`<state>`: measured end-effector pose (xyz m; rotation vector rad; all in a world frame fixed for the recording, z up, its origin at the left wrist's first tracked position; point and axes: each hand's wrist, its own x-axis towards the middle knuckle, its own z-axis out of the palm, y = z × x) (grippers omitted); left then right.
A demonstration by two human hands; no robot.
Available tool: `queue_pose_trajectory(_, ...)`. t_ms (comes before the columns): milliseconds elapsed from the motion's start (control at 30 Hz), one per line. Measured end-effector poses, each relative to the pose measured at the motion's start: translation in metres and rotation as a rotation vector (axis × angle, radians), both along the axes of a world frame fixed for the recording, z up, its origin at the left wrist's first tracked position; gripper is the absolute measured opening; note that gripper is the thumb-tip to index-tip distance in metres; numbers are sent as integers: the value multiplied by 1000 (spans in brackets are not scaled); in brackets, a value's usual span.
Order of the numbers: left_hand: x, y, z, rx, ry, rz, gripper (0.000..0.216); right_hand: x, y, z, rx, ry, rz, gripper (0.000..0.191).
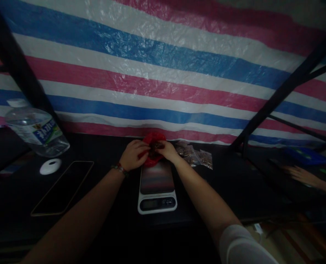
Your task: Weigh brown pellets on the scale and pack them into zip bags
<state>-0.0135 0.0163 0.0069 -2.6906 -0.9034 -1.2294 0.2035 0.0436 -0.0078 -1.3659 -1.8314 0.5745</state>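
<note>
A red plastic bag stands open behind a white kitchen scale with a reflective top plate, and small dark brown bits show in its mouth. On the bag's left side, my left hand is closed on the rim, a beaded bracelet on its wrist. From the right, my right hand reaches over the bag, its fingers bent together at the dark contents; what they pinch is too dim to make out. Several small clear bags with brownish contents lie just right of my right hand.
At the left are a large clear water bottle, a white rounded case and a phone. Black frame bars slant at both sides before a striped plastic sheet. Another person's hand rests far right.
</note>
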Motion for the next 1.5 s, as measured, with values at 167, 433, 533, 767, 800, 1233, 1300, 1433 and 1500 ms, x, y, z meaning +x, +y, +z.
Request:
queue_pose_trajectory(167, 2, 4, -4, -38, 184, -6, 25, 6, -13, 1, 14, 64, -77, 42)
queue_pose_trajectory(433, 2, 8, -6, -88, 18, 326, 30, 8, -44, -8, 66, 177, -156, 41)
queue_pose_trajectory(533, 16, -9, 2, -70, -15, 187, 27, 3, -59, -3, 112, 151, -145, 35)
queue_pose_trajectory(767, 37, -27, 4, -48, -4, 65, 33, -9, -76, 10, 131, 23, -43, 25)
queue_pose_trajectory(800, 37, -27, 4, -59, 4, 63, 31, -10, -76, 10, 125, 16, -37, 24)
queue_pose_trajectory(1233, 41, -24, 2, -151, -1, 62, 23, -14, -77, 9, 114, -13, -16, 27)
queue_pose_trajectory(1300, 43, -24, 2, -176, -11, 58, 20, -14, -76, 8, 100, -14, -18, 26)
queue_pose_trajectory(1433, 44, -24, 3, -228, -124, 22, 18, -13, -75, 8, 94, -5, -26, 26)
queue_pose_trajectory(1500, 41, -23, 3, -240, -219, 36, 18, -12, -76, 9, 90, 7, -21, 27)
